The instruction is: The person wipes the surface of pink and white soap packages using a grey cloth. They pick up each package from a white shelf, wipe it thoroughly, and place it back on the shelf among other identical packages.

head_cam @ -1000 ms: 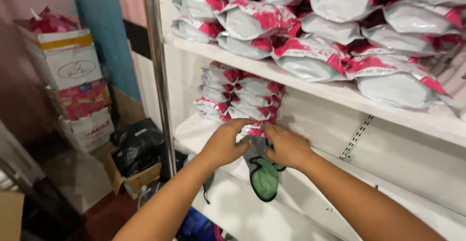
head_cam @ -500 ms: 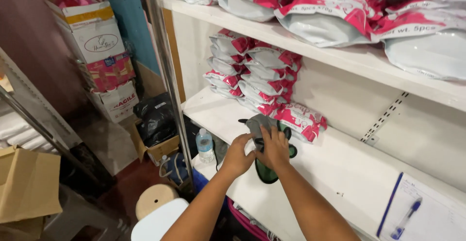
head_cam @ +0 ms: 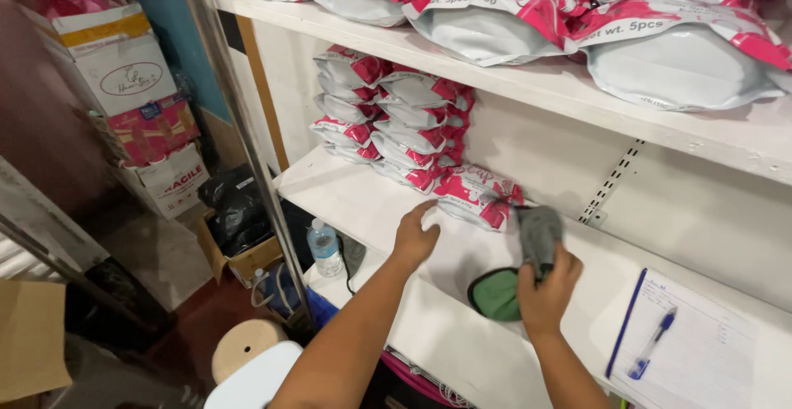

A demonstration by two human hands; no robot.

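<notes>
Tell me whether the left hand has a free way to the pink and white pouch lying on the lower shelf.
Probably yes. The left hand rests open on the shelf just beside the pouch, with nothing between them. The right hand holds a grey and green cloth off to the side.

White shelves carrying pink-and-white pouches

The lower white shelf (head_cam: 429, 335) is bearing a stack of pink-and-white plastic pouches (head_cam: 396, 120) at its back, one more pouch (head_cam: 477, 196) lying flat beside it, a green-and-grey fabric piece (head_cam: 507, 281), and a white notepad (head_cam: 697, 351) with a blue pen (head_cam: 653, 343); the upper white shelf (head_cam: 528, 79) is holding larger pouches (head_cam: 685, 54).
</notes>
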